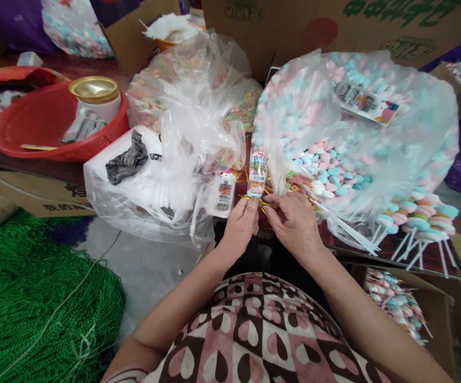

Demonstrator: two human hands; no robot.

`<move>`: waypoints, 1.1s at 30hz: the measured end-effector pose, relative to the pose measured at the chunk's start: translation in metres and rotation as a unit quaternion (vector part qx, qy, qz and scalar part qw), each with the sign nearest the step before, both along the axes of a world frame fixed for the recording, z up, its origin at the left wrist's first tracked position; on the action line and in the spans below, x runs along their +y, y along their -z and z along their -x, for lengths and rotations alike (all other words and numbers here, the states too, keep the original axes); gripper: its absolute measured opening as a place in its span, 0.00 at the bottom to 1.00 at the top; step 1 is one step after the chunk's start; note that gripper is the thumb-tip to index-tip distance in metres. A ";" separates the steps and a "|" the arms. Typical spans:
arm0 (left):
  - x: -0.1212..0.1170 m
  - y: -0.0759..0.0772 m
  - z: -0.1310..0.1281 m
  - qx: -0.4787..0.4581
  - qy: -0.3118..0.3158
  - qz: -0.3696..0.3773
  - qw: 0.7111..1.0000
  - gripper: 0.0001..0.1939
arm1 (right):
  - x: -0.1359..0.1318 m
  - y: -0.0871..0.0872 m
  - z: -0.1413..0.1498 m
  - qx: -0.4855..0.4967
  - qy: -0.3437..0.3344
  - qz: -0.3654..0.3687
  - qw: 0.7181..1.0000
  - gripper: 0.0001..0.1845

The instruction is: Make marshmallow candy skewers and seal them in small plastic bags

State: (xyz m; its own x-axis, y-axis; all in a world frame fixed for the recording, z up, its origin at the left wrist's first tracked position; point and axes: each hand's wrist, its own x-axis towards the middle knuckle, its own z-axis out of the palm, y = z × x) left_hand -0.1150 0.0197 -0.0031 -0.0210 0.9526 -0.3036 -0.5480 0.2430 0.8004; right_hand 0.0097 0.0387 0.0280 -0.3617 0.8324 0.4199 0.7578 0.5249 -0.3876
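Where left hand pinches printed packet, lower end hidden.

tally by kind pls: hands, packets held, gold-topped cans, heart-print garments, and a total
Left hand and right hand: 2
Held packet: 1
Gold-topped can: 1
Heart-print garment: 1
Total: 5
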 end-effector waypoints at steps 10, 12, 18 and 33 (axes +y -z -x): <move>-0.017 -0.029 0.005 -0.099 0.167 -0.038 0.980 0.21 | -0.015 -0.005 -0.018 0.413 -0.024 0.330 0.849 0.13; -0.019 -0.031 0.007 -0.132 0.223 -0.020 0.966 0.19 | -0.013 -0.005 -0.024 0.416 -0.047 0.352 0.837 0.13; -0.021 -0.035 0.013 -0.225 0.385 0.056 0.893 0.19 | -0.006 -0.014 -0.041 0.374 -0.171 0.445 0.796 0.22; -0.018 -0.026 -0.006 -0.207 0.228 0.046 0.950 0.20 | -0.012 0.010 -0.026 0.359 0.011 0.226 0.905 0.11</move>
